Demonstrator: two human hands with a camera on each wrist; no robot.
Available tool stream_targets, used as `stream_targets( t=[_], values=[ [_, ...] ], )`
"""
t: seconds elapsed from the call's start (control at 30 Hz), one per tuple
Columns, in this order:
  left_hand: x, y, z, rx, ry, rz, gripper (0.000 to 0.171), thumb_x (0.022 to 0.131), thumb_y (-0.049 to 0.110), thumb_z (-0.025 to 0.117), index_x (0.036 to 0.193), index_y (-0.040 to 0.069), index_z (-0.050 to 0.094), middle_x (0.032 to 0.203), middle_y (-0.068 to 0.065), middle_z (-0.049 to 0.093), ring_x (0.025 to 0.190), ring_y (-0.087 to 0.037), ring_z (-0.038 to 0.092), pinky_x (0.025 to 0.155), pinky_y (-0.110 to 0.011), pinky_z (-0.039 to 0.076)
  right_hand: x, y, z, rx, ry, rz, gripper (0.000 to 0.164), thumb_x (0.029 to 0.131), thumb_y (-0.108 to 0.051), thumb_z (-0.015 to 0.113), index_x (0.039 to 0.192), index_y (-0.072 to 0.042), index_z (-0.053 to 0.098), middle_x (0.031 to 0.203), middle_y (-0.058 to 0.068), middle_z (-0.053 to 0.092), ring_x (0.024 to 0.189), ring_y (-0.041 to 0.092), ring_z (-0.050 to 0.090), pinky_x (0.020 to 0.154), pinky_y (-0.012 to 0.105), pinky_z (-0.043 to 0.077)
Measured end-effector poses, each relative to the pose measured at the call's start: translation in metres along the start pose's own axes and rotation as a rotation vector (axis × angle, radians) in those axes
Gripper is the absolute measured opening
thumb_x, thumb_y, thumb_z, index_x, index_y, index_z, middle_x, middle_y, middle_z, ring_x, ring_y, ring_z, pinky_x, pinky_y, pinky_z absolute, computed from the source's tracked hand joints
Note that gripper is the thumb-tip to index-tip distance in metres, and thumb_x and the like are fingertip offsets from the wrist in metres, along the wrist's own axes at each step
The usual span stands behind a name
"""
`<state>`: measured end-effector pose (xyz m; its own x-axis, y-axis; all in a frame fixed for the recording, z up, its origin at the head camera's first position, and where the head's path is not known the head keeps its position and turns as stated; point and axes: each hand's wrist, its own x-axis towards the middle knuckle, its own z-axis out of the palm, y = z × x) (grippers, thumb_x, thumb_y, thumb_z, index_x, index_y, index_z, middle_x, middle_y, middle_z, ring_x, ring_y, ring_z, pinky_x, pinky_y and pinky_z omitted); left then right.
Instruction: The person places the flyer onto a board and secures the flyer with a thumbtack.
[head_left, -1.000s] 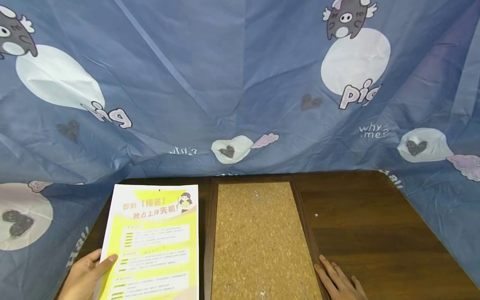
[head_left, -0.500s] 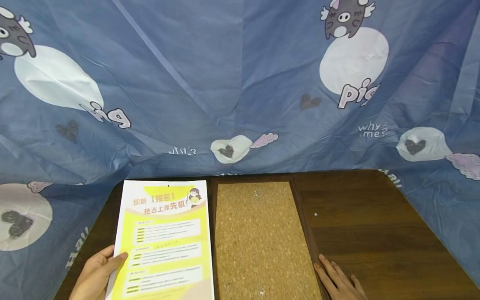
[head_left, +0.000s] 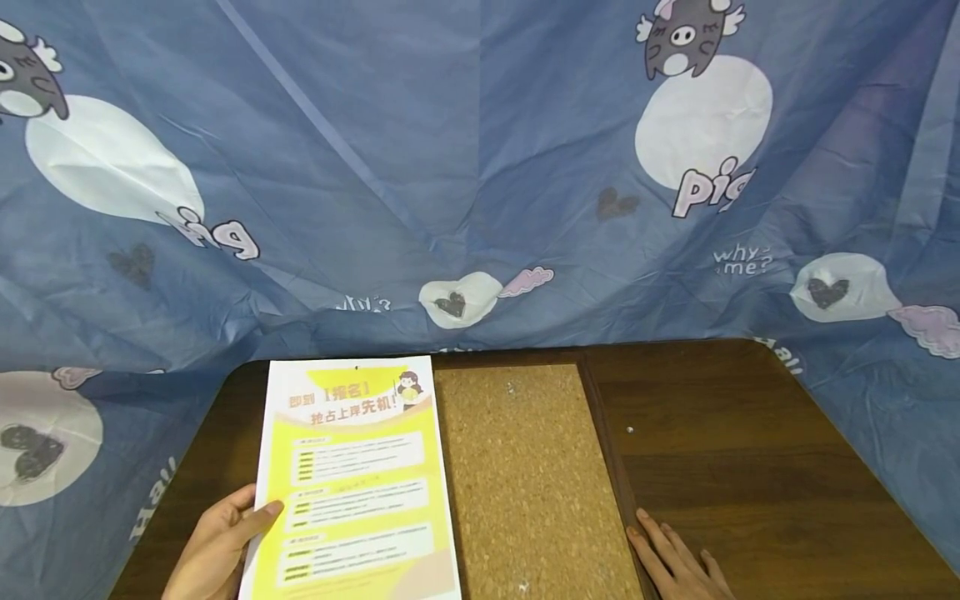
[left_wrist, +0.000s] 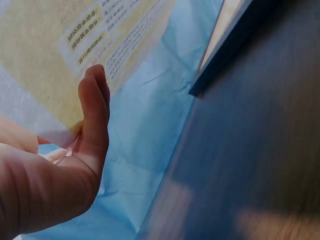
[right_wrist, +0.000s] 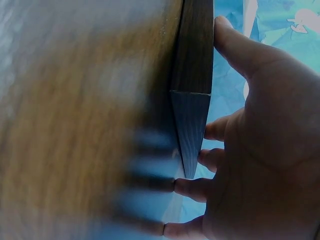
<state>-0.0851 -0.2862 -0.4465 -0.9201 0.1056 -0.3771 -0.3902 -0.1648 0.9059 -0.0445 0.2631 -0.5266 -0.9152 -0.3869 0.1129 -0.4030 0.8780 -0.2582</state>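
A yellow and white printed poster (head_left: pixel 360 450) is in my left hand (head_left: pixel 213 546), pinched at its left edge with the thumb across the front. It overlaps the left side of a framed corkboard (head_left: pixel 536 483) in the head view. Up close in the left wrist view, the thumb lies over a corner of the poster (left_wrist: pixel 40 65). My right hand (head_left: pixel 675 562) rests beside the board's right edge with fingers extended. In the right wrist view its thumb touches the dark wooden frame (right_wrist: pixel 195 55) and its fingertips meet the tabletop.
Small shiny bits (head_left: pixel 513 387) show near the cork's top and bottom. A tiny silvery object (head_left: pixel 630 430) lies on the dark wooden table (head_left: pixel 750 442) right of the board. Behind the table hangs a blue cloth (head_left: pixel 390 167) with cartoon pigs.
My left hand has carried the poster to the right, from beside the corkboard to overlapping its left frame. The right hand and board have stayed in place.
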Motion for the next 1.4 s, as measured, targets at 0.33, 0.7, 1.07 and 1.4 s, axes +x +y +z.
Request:
stream_targets(
  t=[0.33, 0.7, 1.07, 1.4],
  values=[
    [0.008, -0.003, 0.021, -0.012, -0.058, 0.058, 0.027, 0.102, 0.012, 0.056, 0.128, 0.008, 0.053, 0.109, -0.012, 0.072, 0.095, -0.032, 0.07, 0.079, -0.045, 0.057, 0.0, 0.0, 0.001, 0.002, 0.009, -0.005, 0.089, 0.08, -0.072, 0.063, 0.147, -0.016, 0.046, 0.156, -0.033, -0.015, 0.12, 0.045, 0.053, 0.072, 0.08, 0.039],
    [0.014, -0.002, 0.038, -0.017, -0.078, 0.089, 0.034, 0.101, 0.008, 0.056, 0.133, 0.0, 0.048, 0.11, -0.015, 0.072, 0.095, -0.034, 0.07, 0.077, -0.046, 0.057, -0.001, 0.001, 0.002, -0.013, 0.031, -0.024, 0.088, 0.081, -0.072, 0.064, 0.15, -0.023, 0.042, 0.158, -0.03, -0.012, 0.118, 0.044, 0.054, 0.071, 0.079, 0.039],
    [0.02, 0.0, 0.05, 0.025, -0.082, 0.092, 0.051, 0.102, 0.006, 0.053, 0.143, -0.014, 0.03, 0.111, -0.014, 0.071, 0.095, -0.033, 0.07, 0.078, -0.044, 0.057, -0.002, -0.002, 0.003, -0.035, 0.07, -0.022, 0.088, 0.078, -0.072, 0.066, 0.145, -0.017, 0.048, 0.161, -0.028, -0.006, 0.117, 0.042, 0.056, 0.071, 0.078, 0.041],
    [0.025, -0.001, 0.061, 0.021, -0.118, 0.132, 0.045, 0.101, 0.005, 0.053, 0.138, -0.016, 0.035, 0.108, -0.014, 0.072, 0.093, -0.03, 0.071, 0.076, -0.041, 0.058, -0.002, -0.001, 0.001, -0.019, 0.026, -0.007, 0.089, 0.08, -0.072, 0.064, 0.145, -0.014, 0.048, 0.162, -0.025, -0.004, 0.12, 0.043, 0.054, 0.072, 0.079, 0.04]
  ],
)
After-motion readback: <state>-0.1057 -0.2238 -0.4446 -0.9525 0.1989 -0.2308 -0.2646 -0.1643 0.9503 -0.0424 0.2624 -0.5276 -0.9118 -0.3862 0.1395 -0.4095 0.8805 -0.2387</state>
